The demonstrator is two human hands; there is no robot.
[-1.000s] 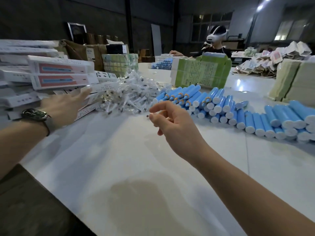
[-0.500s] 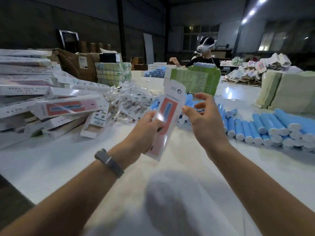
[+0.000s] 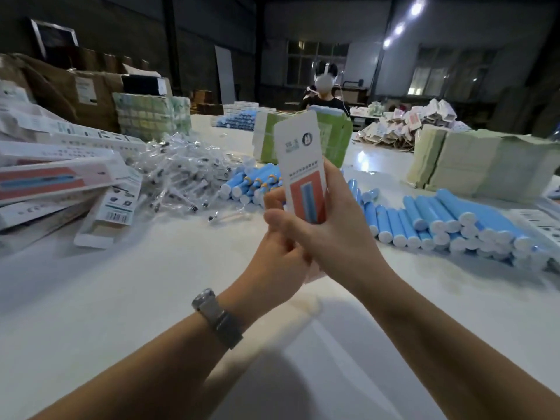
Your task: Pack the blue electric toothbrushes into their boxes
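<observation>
I hold one flat white toothbrush box [image 3: 300, 153] with a red panel upright above the white table [image 3: 121, 298]. My right hand [image 3: 327, 234] wraps round its lower half, fingers at its right edge. My left hand [image 3: 275, 274] grips the box's bottom end from below, partly hidden behind the right hand. Blue electric toothbrushes [image 3: 448, 219] lie in a long row on the table to the right, and more blue toothbrushes [image 3: 251, 186] lie behind the box. A stack of boxes [image 3: 57, 177] sits at the left.
A heap of clear-bagged brush heads [image 3: 181, 174] lies left of centre. Green carton bundles [image 3: 333, 137] and pale bundles [image 3: 485, 162] stand behind the toothbrushes. Brown cartons [image 3: 81, 92] stand at back left. Another person [image 3: 324, 92] sits at the table's far end.
My left hand took a box from the left stack and brought it to the middle. My right hand closed round it, and the box now stands upright.
</observation>
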